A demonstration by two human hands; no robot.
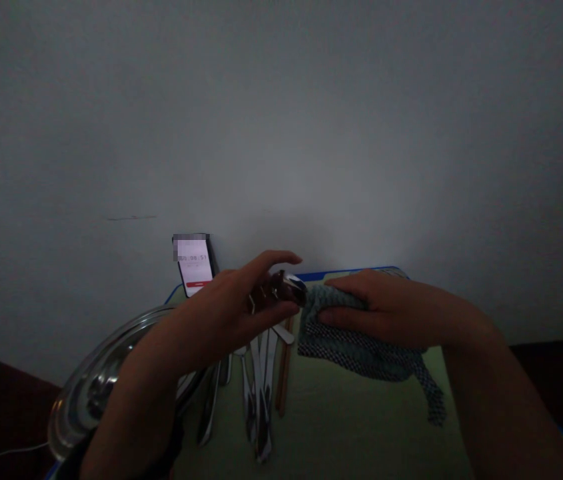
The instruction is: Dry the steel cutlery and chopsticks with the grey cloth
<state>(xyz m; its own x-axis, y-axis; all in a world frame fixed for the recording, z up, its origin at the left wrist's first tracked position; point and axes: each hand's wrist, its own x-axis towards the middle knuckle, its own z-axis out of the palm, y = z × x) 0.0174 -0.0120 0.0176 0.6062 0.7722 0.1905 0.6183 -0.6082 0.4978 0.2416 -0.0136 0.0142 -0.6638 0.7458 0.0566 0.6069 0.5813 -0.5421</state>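
My left hand (pixel 241 300) curls around a shiny metal utensil (pixel 290 287), with the index finger raised over it and the thumb underneath. Part of the utensil is hidden by the fingers, and its exact kind cannot be made out. A grey-green checked cloth (pixel 361 347) is gripped in my right hand (pixel 378 303). The cloth's left end touches the utensil, and a loose corner hangs down at the right. Below my left hand lie several metal pieces of cutlery (pixel 261 407), handles towards me, beside wooden chopsticks (pixel 284 387).
A large shiny metal bowl (pixel 78 400) stands at the left, partly behind my left forearm. A phone (pixel 195 263) showing a timer leans at the back against the grey wall (pixel 281 133). The light green table (pixel 356 427) has a blue edge.
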